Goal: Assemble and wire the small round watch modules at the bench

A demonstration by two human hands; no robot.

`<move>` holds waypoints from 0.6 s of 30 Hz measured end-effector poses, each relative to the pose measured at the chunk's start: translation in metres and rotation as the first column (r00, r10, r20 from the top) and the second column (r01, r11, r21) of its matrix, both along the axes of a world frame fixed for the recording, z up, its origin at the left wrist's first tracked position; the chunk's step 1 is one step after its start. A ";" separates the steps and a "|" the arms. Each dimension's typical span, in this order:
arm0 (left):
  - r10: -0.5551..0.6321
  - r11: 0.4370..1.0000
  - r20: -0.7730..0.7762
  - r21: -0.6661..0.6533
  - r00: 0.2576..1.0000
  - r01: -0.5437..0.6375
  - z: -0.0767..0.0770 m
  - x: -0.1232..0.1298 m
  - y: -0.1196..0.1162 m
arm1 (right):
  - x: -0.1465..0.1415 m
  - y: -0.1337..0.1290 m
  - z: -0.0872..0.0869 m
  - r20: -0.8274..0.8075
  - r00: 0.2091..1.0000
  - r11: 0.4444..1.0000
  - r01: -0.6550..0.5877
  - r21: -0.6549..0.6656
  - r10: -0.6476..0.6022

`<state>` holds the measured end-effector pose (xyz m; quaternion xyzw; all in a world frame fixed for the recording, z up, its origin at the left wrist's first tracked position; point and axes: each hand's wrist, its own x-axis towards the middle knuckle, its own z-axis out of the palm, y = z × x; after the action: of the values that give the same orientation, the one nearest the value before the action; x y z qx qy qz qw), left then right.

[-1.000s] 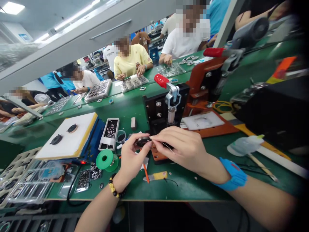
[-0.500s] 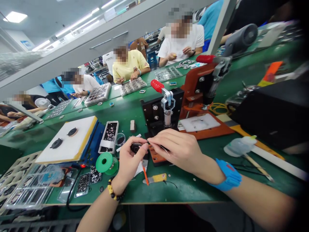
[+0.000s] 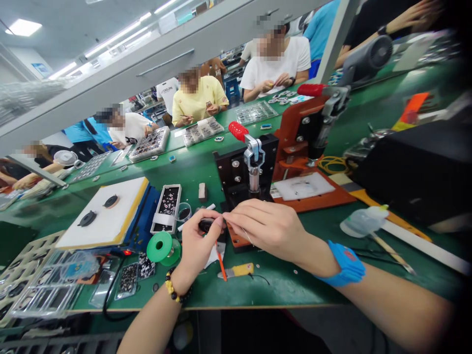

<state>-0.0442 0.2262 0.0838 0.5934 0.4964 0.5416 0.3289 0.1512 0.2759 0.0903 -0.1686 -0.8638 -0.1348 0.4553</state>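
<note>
Green bench mat (image 3: pixel 283 290), black oval part (image 3: pixel 206 225)

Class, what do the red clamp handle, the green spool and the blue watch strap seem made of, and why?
The red clamp handle: likely rubber or vinyl, matte with moulded ridges. The green spool: probably moulded plastic, glossy with a smooth sheen. The blue watch strap: maybe silicone or plastic, matte and bending around the wrist.

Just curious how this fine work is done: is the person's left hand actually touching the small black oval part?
Touching. The head view shows the left hand holding the small black oval part, with its fingers pressed against the part's side.
</note>
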 end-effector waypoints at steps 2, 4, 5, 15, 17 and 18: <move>0.008 1.000 -0.010 -0.002 1.000 -0.008 0.000 0.000 0.001 | 0.000 0.000 0.000 0.000 1.000 1.000 0.000 0.001 0.000; 0.008 1.000 -0.016 0.001 1.000 -0.008 0.001 0.001 0.001 | 0.000 0.000 0.000 -0.007 1.000 1.000 -0.010 -0.006 0.010; 0.005 1.000 -0.017 0.003 1.000 -0.004 0.001 0.001 0.001 | -0.001 0.000 0.001 -0.012 1.000 1.000 -0.020 -0.012 0.020; 0.015 1.000 0.070 -0.002 0.997 -0.015 0.004 -0.007 0.005 | -0.001 -0.002 0.004 -0.118 0.991 0.990 -0.082 -0.115 0.069; 0.046 0.999 0.125 -0.009 0.991 -0.045 0.006 -0.011 0.006 | -0.001 -0.004 0.006 -0.131 0.984 0.985 -0.134 -0.110 0.119; 0.063 0.998 0.159 -0.011 0.985 -0.062 0.009 -0.012 0.004 | 0.000 -0.005 0.007 -0.124 0.981 0.982 -0.162 -0.101 0.149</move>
<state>-0.0564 0.2299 0.0927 0.5314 0.4885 0.5958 0.3521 0.1507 0.2705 0.0968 -0.1330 -0.8527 -0.0406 0.5036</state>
